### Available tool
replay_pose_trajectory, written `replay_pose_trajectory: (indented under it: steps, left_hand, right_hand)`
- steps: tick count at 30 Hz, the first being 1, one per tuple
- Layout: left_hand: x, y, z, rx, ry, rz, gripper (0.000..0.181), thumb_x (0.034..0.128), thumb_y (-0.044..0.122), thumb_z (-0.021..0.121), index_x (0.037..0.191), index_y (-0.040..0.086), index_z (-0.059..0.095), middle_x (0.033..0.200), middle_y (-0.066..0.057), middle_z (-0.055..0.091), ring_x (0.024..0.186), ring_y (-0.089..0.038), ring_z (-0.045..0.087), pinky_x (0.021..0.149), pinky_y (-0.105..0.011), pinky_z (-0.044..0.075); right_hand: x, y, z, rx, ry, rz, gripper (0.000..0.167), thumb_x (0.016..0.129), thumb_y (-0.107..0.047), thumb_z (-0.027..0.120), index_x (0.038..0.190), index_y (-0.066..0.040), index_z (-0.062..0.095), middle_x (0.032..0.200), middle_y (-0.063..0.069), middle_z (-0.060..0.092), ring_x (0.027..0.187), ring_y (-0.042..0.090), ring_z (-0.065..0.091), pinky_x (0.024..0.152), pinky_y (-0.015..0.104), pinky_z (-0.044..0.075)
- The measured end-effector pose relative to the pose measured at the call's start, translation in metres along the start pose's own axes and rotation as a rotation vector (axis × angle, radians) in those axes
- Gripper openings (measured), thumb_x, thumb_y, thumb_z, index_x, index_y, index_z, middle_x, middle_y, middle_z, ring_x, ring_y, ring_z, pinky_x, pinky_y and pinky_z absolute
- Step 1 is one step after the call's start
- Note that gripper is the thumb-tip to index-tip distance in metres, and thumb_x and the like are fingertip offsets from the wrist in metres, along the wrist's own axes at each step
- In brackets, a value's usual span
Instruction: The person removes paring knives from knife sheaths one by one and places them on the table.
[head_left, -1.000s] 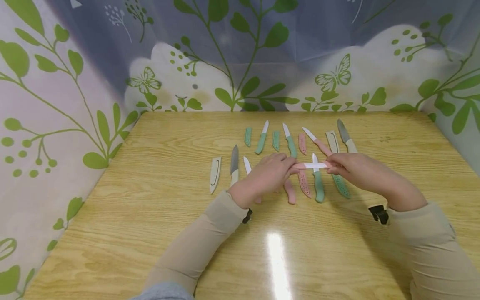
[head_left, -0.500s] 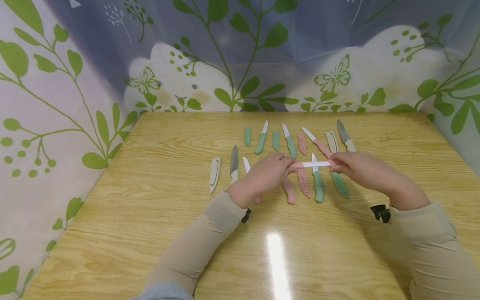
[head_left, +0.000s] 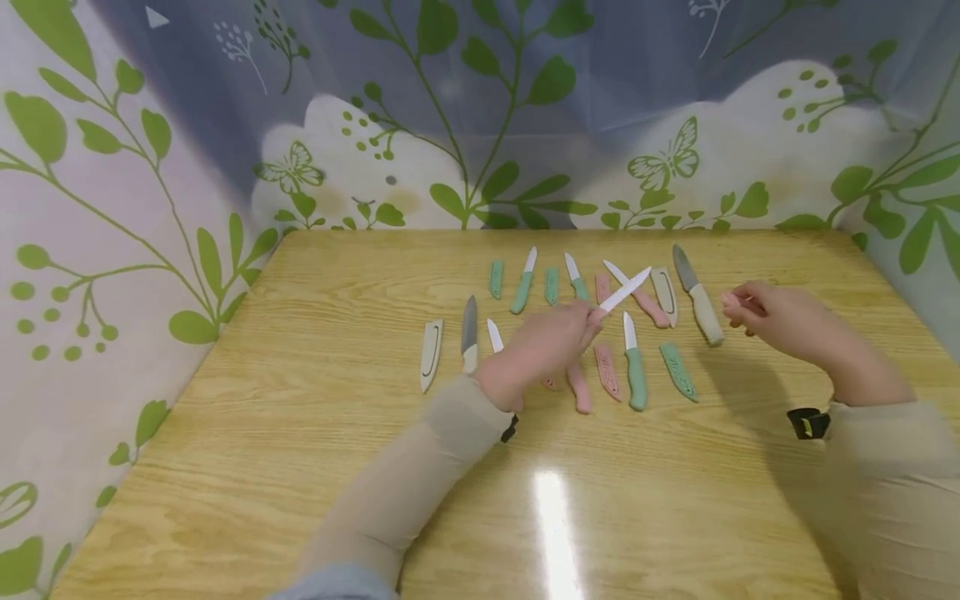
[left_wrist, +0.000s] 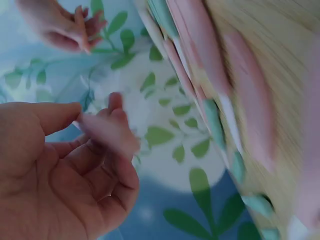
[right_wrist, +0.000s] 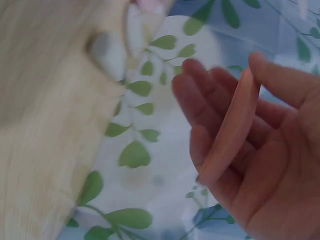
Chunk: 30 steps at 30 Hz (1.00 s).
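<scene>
In the head view my left hand (head_left: 543,337) grips the pink handle of a paring knife, whose white blade (head_left: 626,289) points up and right, bare. The left wrist view shows a blurred pink handle (left_wrist: 110,135) between thumb and fingers. Off to the right, above the table, my right hand (head_left: 787,321) pinches a pink knife sheath (right_wrist: 232,130) between thumb and fingers. Nearest to it lies a knife with a beige handle (head_left: 706,312). Partly hidden under my left hand and forearm are a pink knife handle (head_left: 578,389) and a knife with a grey blade (head_left: 470,325).
Two rows of knives and sheaths lie on the wooden table (head_left: 300,433). Among them are a green knife (head_left: 635,375), a green sheath (head_left: 678,372), a pink sheath (head_left: 607,372) and beige sheaths (head_left: 431,356). A patterned curtain (head_left: 525,125) stands behind the table.
My right hand has moved right with the pink sheath, parting from the knife in my left hand. The white blade, level before, now tilts up to the right and is free of the sheath.
</scene>
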<state>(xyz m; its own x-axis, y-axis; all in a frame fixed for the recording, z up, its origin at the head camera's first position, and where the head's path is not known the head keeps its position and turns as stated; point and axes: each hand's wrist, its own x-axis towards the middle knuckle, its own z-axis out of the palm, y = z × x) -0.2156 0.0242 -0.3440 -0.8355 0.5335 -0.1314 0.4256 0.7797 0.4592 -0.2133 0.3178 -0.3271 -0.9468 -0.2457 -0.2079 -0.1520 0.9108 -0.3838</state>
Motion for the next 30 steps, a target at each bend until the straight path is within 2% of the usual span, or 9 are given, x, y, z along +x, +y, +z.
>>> replay_pose_trajectory:
  steps: [3,5,10,14,18,22,25,27,30]
  left_hand:
    - [0.009,0.020,0.004,0.052,-0.056,-0.001,0.034,0.1061,0.037,0.031,0.092,0.014,0.051,0.075,0.000,0.056,0.057,-0.011,0.059,0.053,-0.023,0.046]
    - [0.016,0.036,0.006,0.101,-0.109,-0.009,0.036,0.1058,0.036,0.035,0.082,0.015,0.053,0.071,0.002,0.059,0.054,-0.008,0.058,0.053,-0.021,0.044]
    - [0.042,0.079,0.023,0.248,-0.199,-0.151,0.060,0.1028,0.049,0.037,0.058,0.022,0.066,0.057,0.006,0.063,0.050,-0.009,0.052,0.053,-0.024,0.044]
    - [0.061,0.106,0.041,0.328,-0.230,-0.242,0.066,0.0994,0.057,0.038,0.050,0.023,0.065,0.050,0.009,0.059,0.049,-0.007,0.052,0.066,-0.025,0.048]
    - [0.075,0.121,0.055,0.386,-0.249,-0.273,0.062,0.0966,0.061,0.040,0.053,0.025,0.065,0.056,0.012,0.058,0.051,-0.005,0.048,0.071,-0.022,0.046]
    - [0.084,0.127,0.066,0.443,-0.265,-0.281,0.056,0.0958,0.063,0.040,0.064,0.027,0.069,0.065,0.012,0.057,0.056,-0.005,0.045,0.063,-0.020,0.043]
    - [0.089,0.129,0.071,0.515,-0.285,-0.234,0.035,0.0930,0.061,0.050,0.086,0.035,0.072,0.073,0.012,0.056,0.063,-0.004,0.045,0.062,-0.021,0.038]
    - [0.092,0.130,0.074,0.616,-0.306,-0.159,0.024,0.0914,0.058,0.056,0.102,0.040,0.068,0.081,0.014,0.056,0.068,-0.004,0.044,0.061,-0.022,0.035]
    - [0.096,0.134,0.078,0.720,-0.348,-0.099,0.027,0.0872,0.056,0.064,0.112,0.045,0.063,0.093,0.016,0.056,0.075,-0.003,0.043,0.060,-0.023,0.031]
  right_hand:
    - [-0.001,0.013,-0.005,-0.001,-0.040,0.048,0.059,0.106,-0.041,0.030,0.120,0.014,0.047,0.105,0.029,0.065,0.083,0.037,0.063,0.070,0.049,0.050]
    - [-0.001,0.021,-0.009,-0.034,-0.067,0.070,0.057,0.106,-0.040,0.032,0.100,0.011,0.056,0.097,0.025,0.067,0.079,0.035,0.063,0.072,0.050,0.049]
    - [0.005,0.035,-0.011,-0.126,-0.179,0.103,0.061,0.104,-0.039,0.038,0.055,-0.010,0.059,0.073,0.002,0.067,0.063,0.019,0.056,0.063,0.040,0.046]
    - [0.015,0.045,-0.007,-0.090,-0.295,0.132,0.060,0.103,-0.039,0.038,0.055,-0.013,0.063,0.062,-0.002,0.061,0.055,0.014,0.049,0.053,0.031,0.039]
    - [0.022,0.051,-0.002,-0.065,-0.387,0.145,0.061,0.103,-0.039,0.037,0.057,-0.014,0.067,0.059,-0.003,0.061,0.057,0.014,0.054,0.054,0.032,0.041]
    - [0.027,0.054,0.003,-0.094,-0.440,0.137,0.062,0.102,-0.042,0.037,0.056,-0.015,0.070,0.056,-0.004,0.062,0.055,0.013,0.053,0.054,0.031,0.041]
    - [0.029,0.056,0.005,-0.099,-0.463,0.142,0.062,0.101,-0.043,0.038,0.055,-0.016,0.070,0.054,-0.005,0.060,0.051,0.010,0.049,0.051,0.029,0.039]
    - [0.030,0.059,0.006,-0.099,-0.477,0.145,0.062,0.101,-0.042,0.038,0.055,-0.016,0.070,0.053,-0.005,0.059,0.049,0.010,0.047,0.050,0.029,0.039]
    - [0.031,0.061,0.008,-0.099,-0.493,0.154,0.063,0.102,-0.041,0.036,0.055,-0.017,0.070,0.054,-0.005,0.059,0.050,0.010,0.048,0.051,0.030,0.039]
